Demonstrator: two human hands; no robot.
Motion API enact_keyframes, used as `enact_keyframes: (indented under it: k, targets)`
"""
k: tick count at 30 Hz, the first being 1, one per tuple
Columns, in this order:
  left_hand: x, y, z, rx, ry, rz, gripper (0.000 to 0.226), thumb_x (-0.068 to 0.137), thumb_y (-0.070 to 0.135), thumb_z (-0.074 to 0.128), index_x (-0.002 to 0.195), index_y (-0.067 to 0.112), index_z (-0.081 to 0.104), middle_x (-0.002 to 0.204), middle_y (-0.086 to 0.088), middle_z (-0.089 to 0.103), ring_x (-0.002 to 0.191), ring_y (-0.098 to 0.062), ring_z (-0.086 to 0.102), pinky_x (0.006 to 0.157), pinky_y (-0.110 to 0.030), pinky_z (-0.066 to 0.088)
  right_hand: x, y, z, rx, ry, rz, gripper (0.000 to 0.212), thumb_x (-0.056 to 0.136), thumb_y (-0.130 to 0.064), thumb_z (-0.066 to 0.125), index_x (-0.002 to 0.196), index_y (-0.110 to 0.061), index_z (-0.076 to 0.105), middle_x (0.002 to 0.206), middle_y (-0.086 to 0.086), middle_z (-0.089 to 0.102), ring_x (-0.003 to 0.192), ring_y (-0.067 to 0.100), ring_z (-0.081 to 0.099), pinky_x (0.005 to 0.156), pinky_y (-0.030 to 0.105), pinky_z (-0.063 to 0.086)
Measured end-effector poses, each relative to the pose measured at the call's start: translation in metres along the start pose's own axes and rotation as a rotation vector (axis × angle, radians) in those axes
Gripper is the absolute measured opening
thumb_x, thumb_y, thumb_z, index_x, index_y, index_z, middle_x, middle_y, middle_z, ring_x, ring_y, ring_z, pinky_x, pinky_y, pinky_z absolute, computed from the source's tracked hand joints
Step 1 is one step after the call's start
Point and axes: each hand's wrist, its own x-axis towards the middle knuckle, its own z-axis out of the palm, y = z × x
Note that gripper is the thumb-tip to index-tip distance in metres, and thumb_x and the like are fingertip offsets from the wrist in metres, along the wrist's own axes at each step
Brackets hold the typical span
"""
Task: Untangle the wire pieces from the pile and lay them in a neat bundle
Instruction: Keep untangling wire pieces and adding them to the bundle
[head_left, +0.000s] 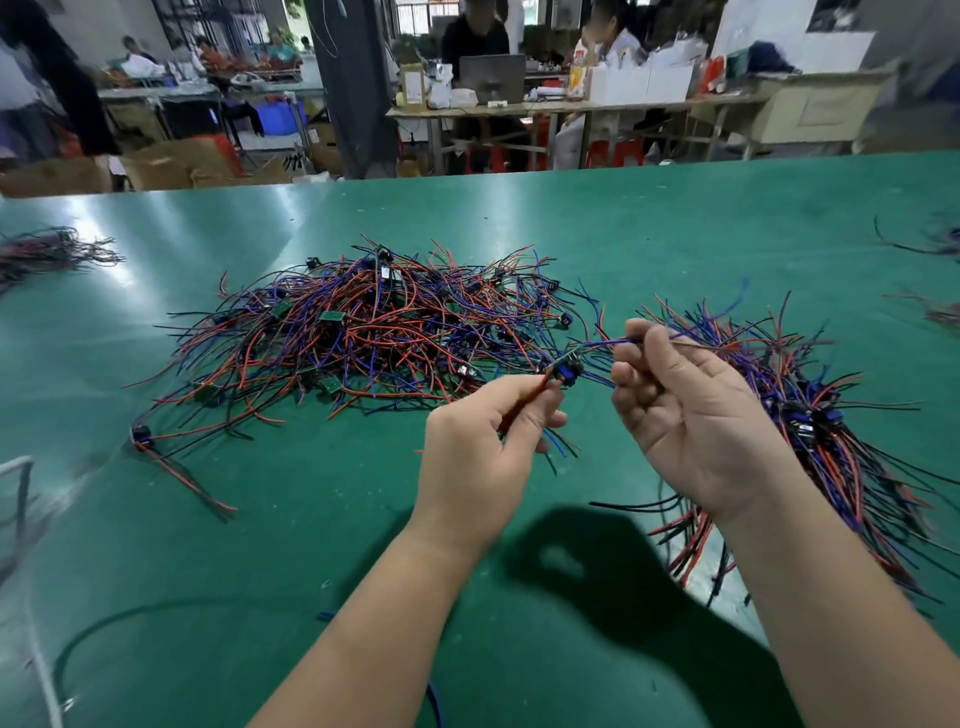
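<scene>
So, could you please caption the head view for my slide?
Left hand and right hand hold one wire piece between the tangled pile and the bundle.

A green worktop (322, 519) carries a big tangled pile (363, 332) of red, blue and black wires at its centre. At 4 o'clock lies a straighter bundle (831, 441). One stray wire piece (171, 462) sits at 8 o'clock, just beside the pile. Smaller bunches lie at 10 o'clock (47, 252) and at 2 o'clock (930, 244), and a black cable (104, 618) loops at 7 o'clock.
</scene>
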Motion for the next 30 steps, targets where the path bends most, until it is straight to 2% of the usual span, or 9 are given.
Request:
enact_keyframes:
  k: [3,7,10,13,16,21,23,26,30]
  targets:
    - [0.001,0.012,0.001,-0.272,-0.2,-0.261,0.015,0.093,0.013,0.058,0.089,0.022,0.069,0.068,0.003,0.072,0.042,-0.007,0.056,0.046,-0.018,0.048,0.0,0.0,-0.002,-0.057,-0.001,-0.001,0.015,0.069,-0.015,0.062,0.069,-0.017,0.076,0.06,-0.004,0.064,0.051,0.004,0.059,0.05,0.013,0.048]
    - [-0.002,0.022,-0.001,-0.5,-0.494,-0.607,0.014,0.093,0.016,0.057,0.087,0.011,0.069,0.068,-0.005,0.072,0.046,-0.01,0.062,0.048,-0.02,0.051,0.0,0.004,-0.005,-0.174,-0.003,0.014,0.011,0.068,-0.015,0.064,0.073,-0.013,0.073,0.064,-0.001,0.066,0.051,0.005,0.057,0.049,0.014,0.046]
    - [0.001,0.022,-0.001,-0.491,-0.456,-0.75,0.014,0.087,0.018,0.065,0.077,0.01,0.07,0.068,-0.008,0.071,0.054,-0.014,0.067,0.051,-0.022,0.054,0.001,0.008,-0.007,-0.293,0.0,-0.021,0.011,0.065,-0.016,0.066,0.074,-0.012,0.07,0.062,0.001,0.066,0.051,0.006,0.057,0.05,0.015,0.045]
    - [0.003,0.022,-0.002,-0.538,-0.32,-0.742,0.01,0.076,0.019,0.073,0.074,0.01,0.073,0.073,-0.008,0.071,0.06,-0.015,0.069,0.055,-0.022,0.055,0.001,0.013,-0.007,-0.379,-0.019,-0.04,0.01,0.059,-0.02,0.071,0.066,-0.013,0.073,0.06,0.002,0.066,0.053,0.009,0.057,0.052,0.016,0.044]
    - [0.001,0.022,0.0,-0.555,-0.291,-0.737,0.007,0.079,0.012,0.072,0.075,0.007,0.071,0.069,-0.007,0.071,0.058,-0.012,0.068,0.052,-0.019,0.053,0.002,0.016,-0.007,-0.439,-0.011,-0.053,0.011,0.057,-0.022,0.073,0.063,-0.012,0.073,0.06,0.005,0.066,0.053,0.011,0.056,0.05,0.017,0.043]
    - [0.0,0.024,-0.003,-0.489,-0.478,-0.77,0.014,0.083,0.012,0.07,0.069,0.009,0.072,0.068,-0.006,0.07,0.057,-0.01,0.067,0.05,-0.018,0.051,0.01,0.0,-0.016,-0.354,0.18,-0.137,0.011,0.059,-0.018,0.071,0.052,-0.011,0.067,0.049,0.0,0.061,0.041,0.006,0.051,0.042,0.014,0.04]
    - [-0.002,0.025,-0.004,-0.509,-0.563,-0.784,0.018,0.084,0.014,0.069,0.067,0.011,0.074,0.07,-0.005,0.071,0.059,-0.009,0.068,0.051,-0.017,0.051,0.013,-0.009,-0.022,-0.29,0.221,-0.125,0.009,0.062,-0.017,0.07,0.056,-0.011,0.066,0.048,-0.002,0.06,0.041,0.006,0.05,0.042,0.015,0.04]
    - [-0.004,0.027,-0.002,-0.57,-0.593,-0.788,0.014,0.082,0.019,0.069,0.073,0.01,0.074,0.072,-0.007,0.072,0.06,-0.01,0.068,0.052,-0.017,0.052,0.012,-0.01,-0.027,-0.273,0.119,0.008,0.014,0.067,-0.02,0.065,0.073,-0.009,0.06,0.056,-0.001,0.063,0.046,0.006,0.055,0.044,0.015,0.043]
    - [0.0,0.028,-0.001,-0.669,-0.465,-0.769,0.018,0.072,0.028,0.067,0.071,0.012,0.075,0.073,-0.006,0.072,0.06,-0.009,0.068,0.052,-0.017,0.052,0.004,-0.003,-0.024,-0.38,-0.161,0.242,0.017,0.068,-0.019,0.064,0.078,-0.01,0.074,0.068,0.001,0.066,0.053,0.004,0.058,0.053,0.013,0.048]
